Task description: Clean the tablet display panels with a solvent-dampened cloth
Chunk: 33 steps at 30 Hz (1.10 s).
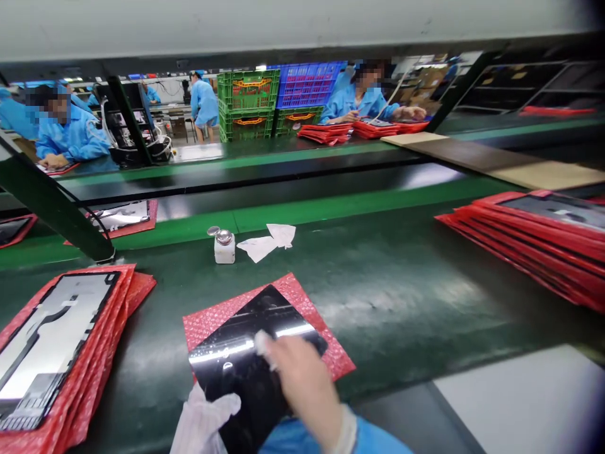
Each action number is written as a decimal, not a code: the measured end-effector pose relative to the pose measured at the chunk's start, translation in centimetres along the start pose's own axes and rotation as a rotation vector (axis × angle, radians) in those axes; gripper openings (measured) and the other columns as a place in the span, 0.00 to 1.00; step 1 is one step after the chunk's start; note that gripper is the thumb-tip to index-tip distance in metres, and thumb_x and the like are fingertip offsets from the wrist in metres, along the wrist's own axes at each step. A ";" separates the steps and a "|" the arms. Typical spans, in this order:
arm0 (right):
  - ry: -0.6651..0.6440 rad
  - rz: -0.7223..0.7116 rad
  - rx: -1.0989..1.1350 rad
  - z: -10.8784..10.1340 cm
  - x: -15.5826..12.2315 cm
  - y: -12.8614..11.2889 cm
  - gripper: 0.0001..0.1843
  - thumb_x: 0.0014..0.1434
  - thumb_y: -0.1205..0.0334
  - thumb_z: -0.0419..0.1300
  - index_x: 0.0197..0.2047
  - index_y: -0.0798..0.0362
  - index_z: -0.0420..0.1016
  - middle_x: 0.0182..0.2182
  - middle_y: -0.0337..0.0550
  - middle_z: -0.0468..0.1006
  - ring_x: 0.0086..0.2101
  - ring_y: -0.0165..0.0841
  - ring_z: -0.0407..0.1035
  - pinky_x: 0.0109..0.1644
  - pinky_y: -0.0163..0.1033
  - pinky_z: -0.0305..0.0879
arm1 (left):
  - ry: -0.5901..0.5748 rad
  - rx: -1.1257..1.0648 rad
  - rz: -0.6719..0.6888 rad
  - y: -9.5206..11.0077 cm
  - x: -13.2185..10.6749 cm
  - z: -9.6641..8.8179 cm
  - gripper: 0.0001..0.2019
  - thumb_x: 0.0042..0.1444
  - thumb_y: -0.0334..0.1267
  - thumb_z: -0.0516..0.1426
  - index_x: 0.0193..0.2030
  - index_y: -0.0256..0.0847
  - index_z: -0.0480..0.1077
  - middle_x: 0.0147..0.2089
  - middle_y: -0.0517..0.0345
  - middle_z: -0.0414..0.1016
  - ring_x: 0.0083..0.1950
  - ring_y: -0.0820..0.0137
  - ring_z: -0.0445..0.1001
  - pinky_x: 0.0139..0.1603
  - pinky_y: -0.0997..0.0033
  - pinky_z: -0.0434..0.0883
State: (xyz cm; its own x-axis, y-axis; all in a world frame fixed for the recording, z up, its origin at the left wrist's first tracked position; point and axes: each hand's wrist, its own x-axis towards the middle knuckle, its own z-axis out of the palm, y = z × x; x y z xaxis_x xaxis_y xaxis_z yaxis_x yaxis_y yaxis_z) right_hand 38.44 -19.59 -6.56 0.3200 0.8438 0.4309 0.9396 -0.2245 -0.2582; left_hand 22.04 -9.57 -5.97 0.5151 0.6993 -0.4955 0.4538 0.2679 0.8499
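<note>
- The glossy black rectangular glass panel (236, 378) lies flat on a red bubble-wrap sheet (295, 296), at the middle of the near edge of the dark green surface (401, 296).
- Its long axis appears to run from that near edge away toward the far edge, slanted slightly. The near end is out of frame.
- The right hand (302, 384) is over the panel's right half, its fingers closed on a small white wipe (262, 343) pressed to the glass. The glass still ahead lies beyond and left of the fingertips.
- The left hand (203, 419), seemingly in a white glove, touches the panel's near-left edge. Whether those fingers grip cannot be told because of blur.
- The right hand is nearer the panel's centre.
- A small white bottle with a metal cap (224, 246) stands beyond the panel, with white paper scraps (267, 243) just beside it.
- Green plastic crates (248, 101) and a blue plastic crate (307, 85) stand beyond the far edge. Their contents cannot be made out.
</note>
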 end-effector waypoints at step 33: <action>-0.070 0.361 0.280 -0.8 1.3 10.4 0.20 0.58 0.50 0.44 0.34 0.48 0.75 0.33 0.47 0.78 0.36 0.43 0.72 0.42 0.50 0.68 | 0.637 0.978 0.438 -1.2 1.8 -3.1 0.15 0.55 0.31 0.49 0.43 0.35 0.76 0.50 0.40 0.75 0.56 0.53 0.70 0.57 0.49 0.66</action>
State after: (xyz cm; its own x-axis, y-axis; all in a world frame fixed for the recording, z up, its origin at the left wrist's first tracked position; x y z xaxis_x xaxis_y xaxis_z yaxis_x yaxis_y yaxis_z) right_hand 48.76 -21.19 -8.03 0.6029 0.7687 0.2137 0.6976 -0.3780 -0.6087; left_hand 20.11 -6.58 -7.31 0.4397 0.8751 0.2022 0.8243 -0.4826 0.2959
